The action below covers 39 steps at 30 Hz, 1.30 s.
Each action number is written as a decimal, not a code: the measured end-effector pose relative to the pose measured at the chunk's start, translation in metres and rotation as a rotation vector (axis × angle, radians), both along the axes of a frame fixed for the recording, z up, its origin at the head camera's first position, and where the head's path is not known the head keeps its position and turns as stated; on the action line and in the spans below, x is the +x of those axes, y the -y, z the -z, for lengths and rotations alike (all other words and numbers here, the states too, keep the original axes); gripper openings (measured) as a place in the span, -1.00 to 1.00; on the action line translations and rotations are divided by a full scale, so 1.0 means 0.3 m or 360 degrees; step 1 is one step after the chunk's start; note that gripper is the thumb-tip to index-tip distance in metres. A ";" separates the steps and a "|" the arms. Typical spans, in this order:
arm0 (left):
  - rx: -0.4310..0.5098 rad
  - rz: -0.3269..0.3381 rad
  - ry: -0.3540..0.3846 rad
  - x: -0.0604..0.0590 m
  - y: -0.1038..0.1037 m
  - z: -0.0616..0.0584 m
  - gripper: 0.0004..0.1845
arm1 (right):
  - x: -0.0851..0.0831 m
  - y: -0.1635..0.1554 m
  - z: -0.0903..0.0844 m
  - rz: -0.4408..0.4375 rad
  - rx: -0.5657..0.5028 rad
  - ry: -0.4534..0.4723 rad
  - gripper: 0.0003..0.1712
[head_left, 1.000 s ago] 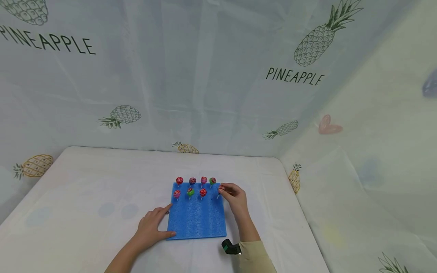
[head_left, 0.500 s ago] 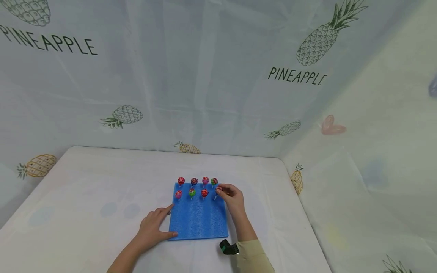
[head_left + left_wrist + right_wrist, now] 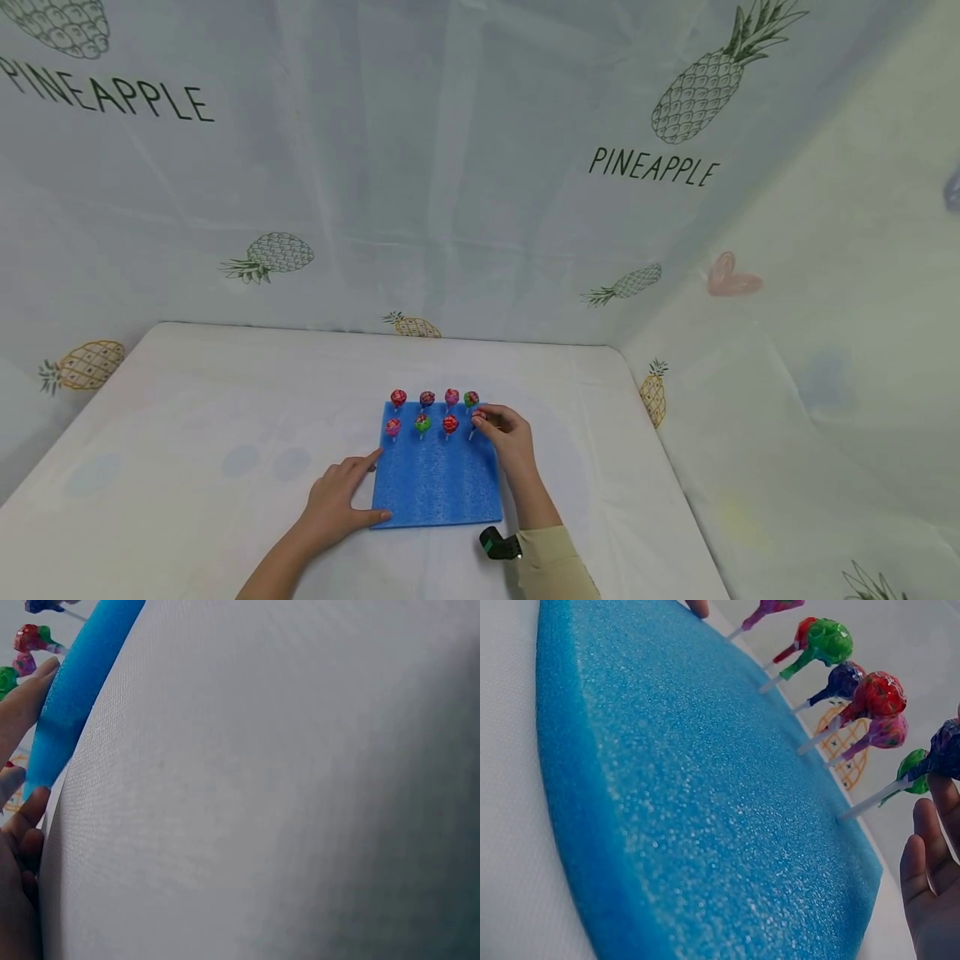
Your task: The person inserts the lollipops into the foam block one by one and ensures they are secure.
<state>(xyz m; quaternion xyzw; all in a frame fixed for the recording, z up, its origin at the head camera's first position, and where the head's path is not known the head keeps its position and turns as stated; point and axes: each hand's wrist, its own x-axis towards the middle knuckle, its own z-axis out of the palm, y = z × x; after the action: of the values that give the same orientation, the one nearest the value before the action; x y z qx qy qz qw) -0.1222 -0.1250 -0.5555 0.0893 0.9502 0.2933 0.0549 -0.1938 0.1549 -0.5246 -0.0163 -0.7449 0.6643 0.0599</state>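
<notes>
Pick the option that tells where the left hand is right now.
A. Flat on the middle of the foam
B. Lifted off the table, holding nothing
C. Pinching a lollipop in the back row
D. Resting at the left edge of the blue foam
D: in the head view the left hand lies on the table with fingers against the left edge of the blue foam, while the right hand holds the lollipop.
</notes>
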 end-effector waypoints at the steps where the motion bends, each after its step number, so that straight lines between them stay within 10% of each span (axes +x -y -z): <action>1: 0.0000 0.0000 0.0000 0.000 -0.001 0.000 0.09 | 0.001 0.000 0.000 -0.0001 -0.0001 0.0005 -0.67; 39: -0.0008 0.0012 -0.0021 -0.002 0.002 0.005 0.09 | 0.009 0.005 0.026 -0.0054 0.0032 -0.0006 -0.65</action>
<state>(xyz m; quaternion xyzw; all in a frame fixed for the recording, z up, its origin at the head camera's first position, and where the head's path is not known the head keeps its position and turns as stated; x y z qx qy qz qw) -0.1227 -0.1256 -0.5569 0.0946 0.9510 0.2900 0.0501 -0.1910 0.1533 -0.5324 -0.0017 -0.7516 0.6577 0.0502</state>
